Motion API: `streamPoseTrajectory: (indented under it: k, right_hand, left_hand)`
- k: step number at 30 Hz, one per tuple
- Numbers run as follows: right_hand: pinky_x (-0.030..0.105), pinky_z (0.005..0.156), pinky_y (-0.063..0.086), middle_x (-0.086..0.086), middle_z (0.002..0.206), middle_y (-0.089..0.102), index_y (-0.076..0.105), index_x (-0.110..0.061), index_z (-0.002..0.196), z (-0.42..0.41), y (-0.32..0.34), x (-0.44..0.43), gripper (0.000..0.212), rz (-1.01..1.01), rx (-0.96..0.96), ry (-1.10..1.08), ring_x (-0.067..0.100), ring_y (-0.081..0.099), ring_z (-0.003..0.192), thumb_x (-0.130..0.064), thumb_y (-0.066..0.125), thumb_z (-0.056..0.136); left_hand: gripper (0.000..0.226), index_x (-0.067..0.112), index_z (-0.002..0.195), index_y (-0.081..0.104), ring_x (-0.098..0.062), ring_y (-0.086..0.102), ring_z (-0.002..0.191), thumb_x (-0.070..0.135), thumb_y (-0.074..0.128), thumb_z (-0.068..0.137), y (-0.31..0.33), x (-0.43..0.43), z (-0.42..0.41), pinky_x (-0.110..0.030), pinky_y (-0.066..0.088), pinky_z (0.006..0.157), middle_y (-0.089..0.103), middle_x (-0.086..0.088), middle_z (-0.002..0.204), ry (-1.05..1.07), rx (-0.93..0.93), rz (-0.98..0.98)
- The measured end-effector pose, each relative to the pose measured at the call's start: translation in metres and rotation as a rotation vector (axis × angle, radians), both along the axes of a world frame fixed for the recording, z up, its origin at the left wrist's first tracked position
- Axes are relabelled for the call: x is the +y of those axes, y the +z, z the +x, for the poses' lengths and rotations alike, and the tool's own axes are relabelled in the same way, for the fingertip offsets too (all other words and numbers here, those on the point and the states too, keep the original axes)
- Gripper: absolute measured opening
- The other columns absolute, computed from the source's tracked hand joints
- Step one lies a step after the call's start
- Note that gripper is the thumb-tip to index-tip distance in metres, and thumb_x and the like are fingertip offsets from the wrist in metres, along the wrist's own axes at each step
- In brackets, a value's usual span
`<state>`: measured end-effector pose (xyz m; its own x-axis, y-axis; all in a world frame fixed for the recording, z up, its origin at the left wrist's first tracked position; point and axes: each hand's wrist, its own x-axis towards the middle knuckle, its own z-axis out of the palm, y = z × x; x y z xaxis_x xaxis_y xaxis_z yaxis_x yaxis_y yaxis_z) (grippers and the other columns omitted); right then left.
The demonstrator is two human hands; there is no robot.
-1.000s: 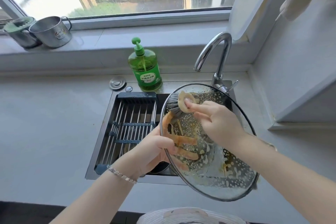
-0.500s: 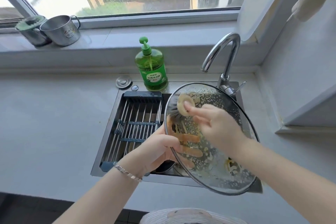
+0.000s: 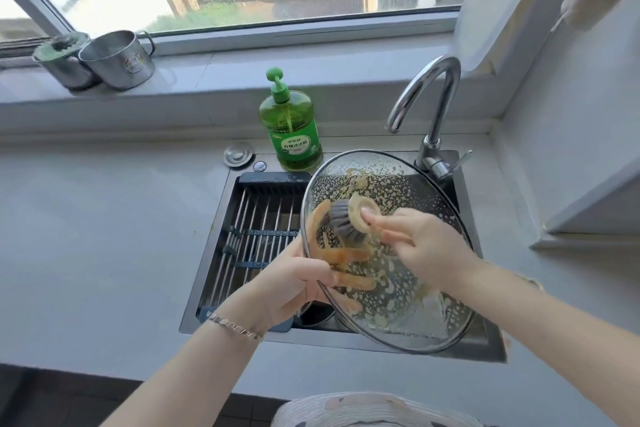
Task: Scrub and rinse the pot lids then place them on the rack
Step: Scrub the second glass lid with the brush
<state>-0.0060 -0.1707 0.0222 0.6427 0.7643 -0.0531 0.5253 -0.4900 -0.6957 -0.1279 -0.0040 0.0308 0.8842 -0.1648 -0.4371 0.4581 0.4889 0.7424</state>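
- Worktop (image 3: 104,236): grey, run under a window sill along its back edge.
- Sink (image 3: 486,336): dark, set into the worktop right of centre.
- Glass pot lid (image 3: 398,288): held tilted above the right part of the sink, clear of the worktop, its surface speckled with yellowish suds. Its left rim is seen over the right side of the rack.
- Rack (image 3: 263,229): metal bars laid across the left part of the sink; nothing is seen on it.
- Tap (image 3: 433,107): curved, fixed at the back right corner of the sink.
- Left hand (image 3: 294,284): closed on the lid's left rim, thumb on the near face, fingers (image 3: 349,255) spread behind the glass and seen through it.
- Right hand (image 3: 426,246): fingers curled around the cream cap of the brush, in front of the lid's upper half.
- Soap bottle (image 3: 292,128): green, stood at the back edge of the sink.
- Two steel mugs (image 3: 117,59): kept on the sill, far left.
- Brush (image 3: 346,220): grey bristles pressed against the lid's upper left area.
- Sink plug (image 3: 238,154): laid just left of the bottle.
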Motion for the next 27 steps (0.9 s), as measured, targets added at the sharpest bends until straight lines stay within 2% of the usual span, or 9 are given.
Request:
streamPoseTrajectory:
  k: [2,5,6,10,14,18,22,25,27]
  right_hand:
    - [0.02,0.053,0.034,-0.003,0.077,0.05,0.044,-0.043,0.13,0.002,-0.001,0.0,0.048,-0.022,-0.037,-0.066,0.01,0.043,0.062,-0.012,0.049,0.094]
    - [0.023,0.055,0.04,-0.006,0.077,0.049,0.04,-0.051,0.123,-0.028,0.01,-0.002,0.05,0.07,0.048,0.181,0.007,0.04,0.061,-0.012,0.05,0.093]
    - [0.025,0.056,0.042,-0.006,0.077,0.049,0.04,-0.052,0.122,-0.029,0.011,-0.003,0.05,0.065,0.053,0.201,0.007,0.04,0.062,-0.013,0.05,0.094]
    - [0.021,0.053,0.036,0.001,0.083,0.053,0.047,-0.043,0.131,-0.001,-0.003,-0.001,0.047,-0.057,-0.036,-0.086,0.005,0.042,0.061,-0.013,0.045,0.095]
    - [0.022,0.054,0.036,-0.008,0.077,0.046,0.046,-0.044,0.131,-0.031,0.004,-0.003,0.048,-0.014,0.017,0.138,0.009,0.04,0.063,-0.013,0.047,0.094]
    - [0.026,0.059,0.036,-0.006,0.078,0.046,0.047,-0.046,0.13,-0.012,-0.005,-0.011,0.046,-0.113,-0.038,-0.03,0.009,0.039,0.065,-0.015,0.045,0.095]
    - [0.028,0.059,0.039,-0.009,0.075,0.044,0.045,-0.052,0.125,-0.037,-0.001,-0.016,0.049,-0.026,0.079,0.169,0.011,0.042,0.065,-0.013,0.049,0.094]
    - [0.02,0.057,0.034,-0.009,0.076,0.044,0.048,-0.047,0.128,-0.015,-0.01,-0.02,0.047,-0.151,0.022,0.006,0.007,0.04,0.064,-0.015,0.046,0.095]
    - [0.023,0.059,0.037,-0.008,0.077,0.046,0.049,-0.047,0.128,-0.022,-0.007,-0.017,0.046,-0.099,0.062,0.066,0.007,0.04,0.064,-0.014,0.048,0.095]
  left_hand:
    - [0.099,0.044,0.144,0.017,-0.056,0.054,0.108,-0.017,0.043,0.071,0.001,0.0,0.001,-0.054,0.056,0.072,0.056,-0.027,0.127,-0.019,-0.004,0.0]
    - [0.101,0.045,0.143,0.021,-0.053,0.059,0.101,-0.019,0.043,0.068,0.002,0.001,0.0,-0.049,0.058,0.063,0.058,-0.021,0.128,0.018,0.005,-0.002]
    - [0.101,0.047,0.142,0.023,-0.052,0.06,0.1,-0.019,0.043,0.068,0.002,0.001,-0.001,-0.049,0.058,0.063,0.058,-0.02,0.127,0.034,0.006,-0.002]
    - [0.099,0.05,0.139,0.021,-0.054,0.057,0.105,-0.018,0.042,0.069,0.003,-0.001,0.002,-0.051,0.058,0.069,0.06,-0.023,0.124,0.031,0.0,0.005]
    - [0.102,0.05,0.139,0.025,-0.054,0.06,0.099,-0.019,0.043,0.066,0.001,0.001,0.001,-0.05,0.058,0.063,0.06,-0.019,0.125,0.083,-0.006,0.027]
    - [0.103,0.053,0.137,0.028,-0.054,0.059,0.101,-0.019,0.043,0.065,0.002,0.006,0.0,-0.054,0.056,0.068,0.059,-0.023,0.126,0.133,0.008,0.024]
    - [0.102,0.049,0.138,0.03,-0.045,0.062,0.104,-0.019,0.045,0.063,0.0,0.009,-0.002,-0.061,0.052,0.073,0.059,-0.024,0.125,0.2,0.001,0.079]
    - [0.102,0.053,0.136,0.031,-0.052,0.06,0.102,-0.018,0.046,0.064,0.0,0.011,-0.003,-0.061,0.052,0.074,0.06,-0.026,0.121,0.232,0.011,0.053]
    - [0.101,0.05,0.137,0.033,-0.048,0.06,0.104,-0.018,0.046,0.062,0.0,0.011,-0.001,-0.058,0.055,0.071,0.06,-0.026,0.121,0.269,0.021,0.057]
